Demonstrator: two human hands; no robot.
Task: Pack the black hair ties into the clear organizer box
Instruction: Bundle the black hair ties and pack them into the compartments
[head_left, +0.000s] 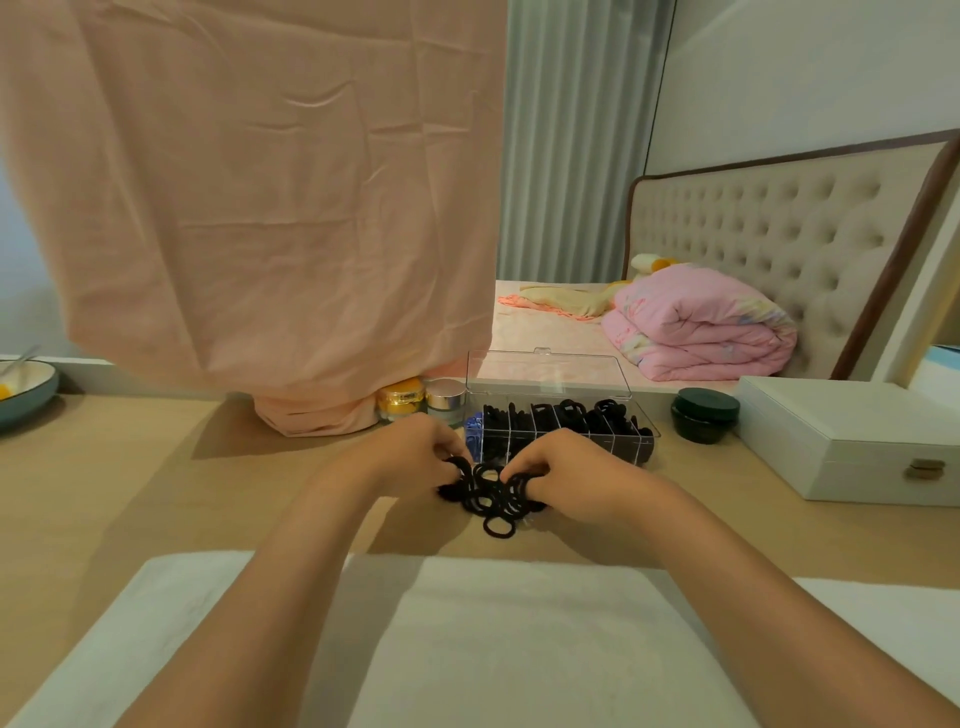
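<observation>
Dozens of black hair ties (493, 501) lie heaped on the table (156, 493), just in front of the clear organizer box (550, 371), whose lid stands open and whose compartments hold many ties; my left grip (415, 452) pinches the heap's left edge; my right grip (566, 478) has fingers curled round several loops on its right; to do this well, I judge, I should gather a small neat bunch, shake off tangled strays, and lift it over the front wall into a compartment with room; too big a handful may spill.
</observation>
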